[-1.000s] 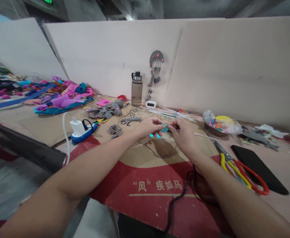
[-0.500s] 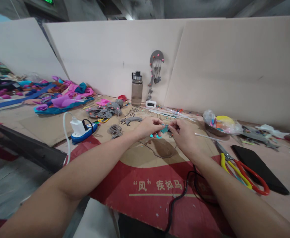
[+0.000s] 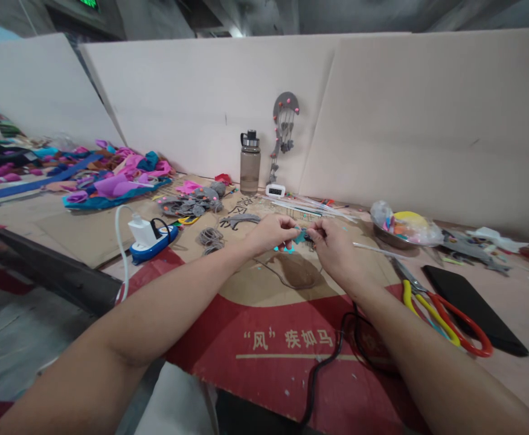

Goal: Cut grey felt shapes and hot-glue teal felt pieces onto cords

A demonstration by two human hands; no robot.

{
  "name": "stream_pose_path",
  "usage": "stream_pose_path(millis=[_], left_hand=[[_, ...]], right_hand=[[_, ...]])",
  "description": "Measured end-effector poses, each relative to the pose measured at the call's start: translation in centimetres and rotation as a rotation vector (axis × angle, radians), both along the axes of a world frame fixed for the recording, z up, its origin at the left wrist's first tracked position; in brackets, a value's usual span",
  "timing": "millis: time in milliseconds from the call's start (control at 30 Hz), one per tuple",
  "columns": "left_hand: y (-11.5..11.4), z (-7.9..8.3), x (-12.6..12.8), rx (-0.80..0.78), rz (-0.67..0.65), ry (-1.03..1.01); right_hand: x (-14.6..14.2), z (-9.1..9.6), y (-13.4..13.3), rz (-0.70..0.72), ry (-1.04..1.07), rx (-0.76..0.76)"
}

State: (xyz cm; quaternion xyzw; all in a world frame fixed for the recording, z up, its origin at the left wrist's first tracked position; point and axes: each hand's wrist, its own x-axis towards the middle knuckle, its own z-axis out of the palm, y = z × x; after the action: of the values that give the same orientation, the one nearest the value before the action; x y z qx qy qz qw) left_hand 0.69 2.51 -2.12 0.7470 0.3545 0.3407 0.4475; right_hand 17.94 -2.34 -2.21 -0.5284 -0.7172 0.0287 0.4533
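Between the fingertips of both hands is a small teal piece point(image 3: 300, 235), which looks like felt. My left hand point(image 3: 274, 233) pinches its left side. My right hand point(image 3: 332, 246) is closed at its right side, with something small and dark by the fingertips that I cannot make out. Bright blue bits point(image 3: 290, 248) show just below the left fingers. A thin grey cord point(image 3: 287, 284) loops over the printed cardboard point(image 3: 255, 297) under the hands. Left of my left hand lie a bundle of grey cord point(image 3: 211, 238) and a curved grey felt piece point(image 3: 241, 219).
Scissors point(image 3: 445, 314) and a black phone-like slab point(image 3: 473, 308) lie at right, near a metal bowl point(image 3: 394, 241). A water bottle point(image 3: 250, 163) stands by the back panel. A blue power strip point(image 3: 153, 244) sits left. A black cable point(image 3: 319, 368) crosses the cardboard's front.
The teal piece has tilted slightly between the fingers. Both hands stay in nearly the same place, and the rest looks unchanged.
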Motion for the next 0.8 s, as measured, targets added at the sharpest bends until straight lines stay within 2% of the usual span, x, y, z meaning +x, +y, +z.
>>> stream_pose_path(millis=[333,533,800], left_hand=[[-0.5,0.6,0.1,0.016,0.022,0.009],[-1.4,1.3,0.1,0.126,0.076,0.093],[-1.9,1.7,0.2,0.249,0.077,0.144]], right_hand=[[-0.1,0.2,-0.3,0.004,-0.005,-0.042],[-0.2,0.3,-0.4,0.021,-0.044,0.036],[0.0,0.1,-0.2,0.015,-0.065,0.038]])
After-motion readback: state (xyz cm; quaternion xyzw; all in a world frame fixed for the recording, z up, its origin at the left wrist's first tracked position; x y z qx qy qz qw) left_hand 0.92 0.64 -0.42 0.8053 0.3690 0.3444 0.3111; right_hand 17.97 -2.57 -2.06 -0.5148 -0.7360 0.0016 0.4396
